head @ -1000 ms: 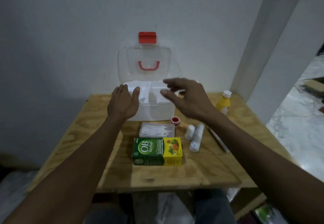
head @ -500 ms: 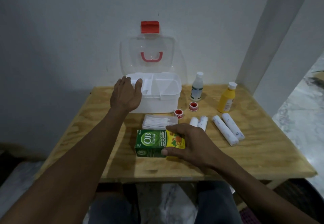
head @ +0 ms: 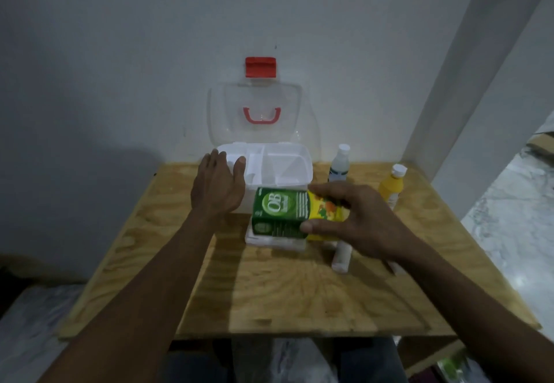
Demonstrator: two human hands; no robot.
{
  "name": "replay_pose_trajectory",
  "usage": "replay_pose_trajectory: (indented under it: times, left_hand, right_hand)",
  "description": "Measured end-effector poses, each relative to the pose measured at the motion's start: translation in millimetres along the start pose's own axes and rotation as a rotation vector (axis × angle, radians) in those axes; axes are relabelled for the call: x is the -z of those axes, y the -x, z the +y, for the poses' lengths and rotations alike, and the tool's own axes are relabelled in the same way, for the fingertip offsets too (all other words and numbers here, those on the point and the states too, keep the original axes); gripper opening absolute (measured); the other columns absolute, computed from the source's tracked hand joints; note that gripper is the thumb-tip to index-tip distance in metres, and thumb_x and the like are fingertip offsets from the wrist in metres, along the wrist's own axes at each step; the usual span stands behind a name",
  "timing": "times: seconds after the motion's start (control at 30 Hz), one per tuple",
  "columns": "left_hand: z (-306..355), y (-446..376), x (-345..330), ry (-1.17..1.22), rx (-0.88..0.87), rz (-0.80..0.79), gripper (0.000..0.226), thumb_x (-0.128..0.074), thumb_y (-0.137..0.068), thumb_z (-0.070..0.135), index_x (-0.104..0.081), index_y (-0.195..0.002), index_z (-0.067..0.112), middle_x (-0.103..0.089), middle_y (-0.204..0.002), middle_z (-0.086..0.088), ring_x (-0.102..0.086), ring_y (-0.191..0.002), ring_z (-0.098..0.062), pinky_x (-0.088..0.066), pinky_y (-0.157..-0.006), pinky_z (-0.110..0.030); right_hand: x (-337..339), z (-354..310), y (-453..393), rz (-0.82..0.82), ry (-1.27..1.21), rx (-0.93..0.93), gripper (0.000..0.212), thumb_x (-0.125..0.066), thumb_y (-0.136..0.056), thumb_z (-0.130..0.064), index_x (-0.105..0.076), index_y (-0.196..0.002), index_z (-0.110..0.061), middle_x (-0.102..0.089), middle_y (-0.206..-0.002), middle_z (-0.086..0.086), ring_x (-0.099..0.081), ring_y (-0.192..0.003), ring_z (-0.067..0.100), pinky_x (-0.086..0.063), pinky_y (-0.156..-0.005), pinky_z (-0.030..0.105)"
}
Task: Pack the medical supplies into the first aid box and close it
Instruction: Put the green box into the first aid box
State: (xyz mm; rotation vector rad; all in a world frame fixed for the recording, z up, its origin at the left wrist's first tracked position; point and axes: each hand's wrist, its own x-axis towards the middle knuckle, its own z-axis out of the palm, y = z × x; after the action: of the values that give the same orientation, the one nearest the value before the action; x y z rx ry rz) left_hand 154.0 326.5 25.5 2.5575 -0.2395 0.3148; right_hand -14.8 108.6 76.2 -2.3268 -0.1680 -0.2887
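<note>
The white first aid box (head: pixel 296 173) stands open at the back of the wooden table, its clear lid (head: pixel 254 113) with red latch leaning on the wall. My left hand (head: pixel 217 185) rests on the box's left front corner. My right hand (head: pixel 356 220) holds the green and yellow OB herbal carton (head: pixel 281 213) lifted off the table, just in front of the box. Under the carton lies a clear pack of cotton swabs (head: pixel 272 241). A white bandage roll (head: pixel 341 258) lies below my right hand; other rolls are hidden by it.
A clear bottle with a white cap (head: pixel 340 164) and a yellow bottle (head: pixel 391 186) stand right of the box. The table (head: pixel 299 298) meets a white wall behind and a pillar at the right. The floor drops off to the right.
My right hand has lifted the carton off the table and carried it back toward the box. My left hand has stayed on the box.
</note>
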Motion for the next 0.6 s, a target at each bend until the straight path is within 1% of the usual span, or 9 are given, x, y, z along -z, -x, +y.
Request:
replay_pose_trajectory:
  times: [0.07,0.17,0.2,0.27,0.37,0.5,0.6]
  left_hand:
    - [-0.6,0.7,0.2,0.007,-0.002,-0.003,0.068,-0.024,-0.1,0.054,-0.03,-0.15,0.008,-0.024,-0.161,-0.011,-0.017,-0.149,-0.027,-0.022,-0.119,-0.046]
    - [-0.5,0.8,0.1,-0.001,-0.008,-0.005,0.069,-0.022,-0.1,0.054,-0.028,-0.151,0.008,-0.023,-0.161,-0.011,-0.016,-0.15,-0.026,-0.02,-0.12,-0.046]
    - [-0.2,0.5,0.1,-0.005,-0.005,-0.009,0.069,-0.022,-0.1,0.054,-0.027,-0.152,0.009,-0.023,-0.162,-0.011,-0.016,-0.15,-0.026,-0.019,-0.121,-0.046]
    - [0.1,0.0,0.3,-0.012,0.004,-0.015,0.069,-0.021,-0.1,0.054,-0.026,-0.152,0.009,-0.022,-0.162,-0.01,-0.016,-0.15,-0.025,-0.017,-0.121,-0.045]
    - [0.1,-0.2,1.4,-0.024,0.015,-0.037,0.07,-0.019,-0.1,0.055,-0.023,-0.154,0.01,-0.02,-0.163,-0.008,-0.014,-0.151,-0.024,-0.016,-0.122,-0.045]
    - [0.4,-3.5,6.3,-0.043,0.013,-0.097,0.073,-0.019,-0.098,0.058,-0.019,-0.154,0.011,-0.016,-0.164,-0.007,-0.013,-0.151,-0.024,-0.017,-0.121,-0.047]
    - [1.0,-6.9,10.6,-0.079,0.007,-0.137,0.076,-0.018,-0.097,0.062,-0.018,-0.155,0.012,-0.015,-0.164,-0.007,-0.014,-0.151,-0.024,-0.019,-0.121,-0.048]
  right_hand:
    - [20.0,-2.5,-21.6,0.039,0.034,0.013,0.076,-0.076,-0.064,-0.06,-0.063,-0.129,-0.023,-0.069,-0.112,-0.006,-0.065,-0.1,0.008,-0.054,-0.088,0.038]
    - [41.1,-1.8,-56.4,0.049,0.128,0.015,0.084,-0.07,-0.062,-0.068,-0.061,-0.131,-0.02,-0.068,-0.117,0.0,-0.064,-0.1,0.013,-0.054,-0.088,0.04]
    - [45.5,-0.4,-68.1,0.039,0.154,0.013,0.084,-0.07,-0.062,-0.066,-0.06,-0.131,-0.019,-0.067,-0.12,0.001,-0.063,-0.102,0.013,-0.054,-0.089,0.038]
    - [51.0,3.9,-91.4,0.003,0.199,0.002,0.079,-0.075,-0.066,-0.058,-0.059,-0.132,-0.017,-0.066,-0.124,0.003,-0.061,-0.103,0.012,-0.052,-0.089,0.032]
    - [52.5,9.4,-122.7,-0.067,0.331,0.017,0.072,-0.078,-0.073,-0.048,-0.058,-0.132,-0.011,-0.065,-0.125,0.006,-0.058,-0.1,0.013,-0.046,-0.083,0.024]
    - [47.9,11.6,-151.8,-0.141,0.423,0.023,0.074,-0.08,-0.072,-0.047,-0.058,-0.132,-0.01,-0.064,-0.124,0.008,-0.061,-0.104,0.018,-0.047,-0.083,0.026]
    - [40.4,10.5,-165.3,-0.216,0.482,0.028,0.073,-0.08,-0.072,-0.046,-0.059,-0.132,-0.01,-0.065,-0.124,0.007,-0.062,-0.103,0.019,-0.05,-0.082,0.026]
